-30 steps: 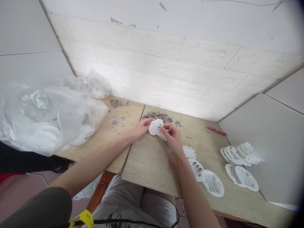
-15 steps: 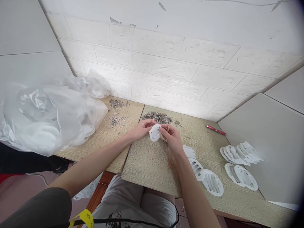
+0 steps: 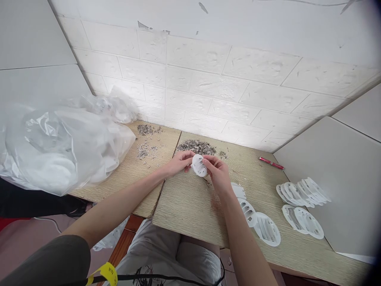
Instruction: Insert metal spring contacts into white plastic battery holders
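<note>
Between my two hands, above the table, is a round white plastic battery holder (image 3: pixel 199 167) with slots and small metal bits in it. My left hand (image 3: pixel 181 162) grips its left edge with the fingers closed. On the other side my right hand (image 3: pixel 216 169) pinches the upper right of the disc, thumb across its face. Whether a small metal piece sits under the right fingertips is too small to tell. Just behind the hands lies a heap of small metal contacts (image 3: pixel 198 147). Near my right forearm rest more white discs (image 3: pixel 267 229), partly overlapping.
A large clear bag (image 3: pixel 71 147) of white parts fills the left side. Smaller piles of metal pieces (image 3: pixel 143 151) lie on the left board. At the right, a row of white discs (image 3: pixel 300 192) leans near a grey panel, with a red pen (image 3: pixel 271 163) behind.
The white battery holder has shifted slightly right and turned, its slotted face more toward me. My right hand has moved a little right with it; the left hand stays nearly in place.
</note>
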Tool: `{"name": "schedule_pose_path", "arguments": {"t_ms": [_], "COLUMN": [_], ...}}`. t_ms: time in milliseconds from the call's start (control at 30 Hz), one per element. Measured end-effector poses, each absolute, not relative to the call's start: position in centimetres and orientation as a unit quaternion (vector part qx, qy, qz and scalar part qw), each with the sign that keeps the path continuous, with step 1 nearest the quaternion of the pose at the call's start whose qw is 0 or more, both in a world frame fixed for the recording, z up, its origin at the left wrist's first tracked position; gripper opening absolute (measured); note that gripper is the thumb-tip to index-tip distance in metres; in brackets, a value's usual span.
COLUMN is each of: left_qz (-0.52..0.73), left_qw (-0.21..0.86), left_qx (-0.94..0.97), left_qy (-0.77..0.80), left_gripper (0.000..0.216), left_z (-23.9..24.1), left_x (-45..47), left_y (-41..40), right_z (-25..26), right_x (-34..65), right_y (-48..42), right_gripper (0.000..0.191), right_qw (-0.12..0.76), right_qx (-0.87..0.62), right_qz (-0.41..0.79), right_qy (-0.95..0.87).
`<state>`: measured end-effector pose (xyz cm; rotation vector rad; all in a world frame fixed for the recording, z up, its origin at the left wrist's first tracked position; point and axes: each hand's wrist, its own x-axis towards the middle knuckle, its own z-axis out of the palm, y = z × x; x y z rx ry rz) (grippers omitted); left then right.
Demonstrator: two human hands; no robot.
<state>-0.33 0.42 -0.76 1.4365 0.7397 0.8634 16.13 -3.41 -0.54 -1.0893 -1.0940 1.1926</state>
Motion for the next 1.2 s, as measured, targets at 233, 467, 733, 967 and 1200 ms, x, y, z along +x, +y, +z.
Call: {"name": "schedule_pose_path", "arguments": {"t_ms": [233,467,733,967,1200], "left_qz": [0.373,0.406,0.372,0.313,0.121], "left_qw": [0.626,0.45,0.261,0.282,0.508], "left_qx": [0.598,0.71,0.818,0.833,0.807], "left_qy": [0.333,0.358,0.352,0.36,0.278], "left_gripper": [0.04,0.025,0.005,0.004,0.011], "left_z": [-1.1,-1.1,-1.3,-0.4,1.7], "left_x": [-0.4,-0.5,-0.9,-1.2,-2.3], "left_y": [0.7,0.4,0.6,0.4,0.2], "right_z": [-0.5,-0.8,-0.4,-0.2,-0.3], "right_x": [16.2,16.2,15.5,15.5,17.0], "right_y": [-3.3,-3.5,-4.0,-4.1,-3.4], "right_gripper": [0.026,0.026,0.023,0.022,0.027], "right_qw": [0.551,0.511,0.456,0.442,0.552], "right_qx": [-0.51,-0.517,-0.513,-0.506,-0.573], "right_qz": [0.356,0.317,0.22,0.227,0.237], "right_qy": [-0.556,-0.61,-0.693,-0.705,-0.557]}}
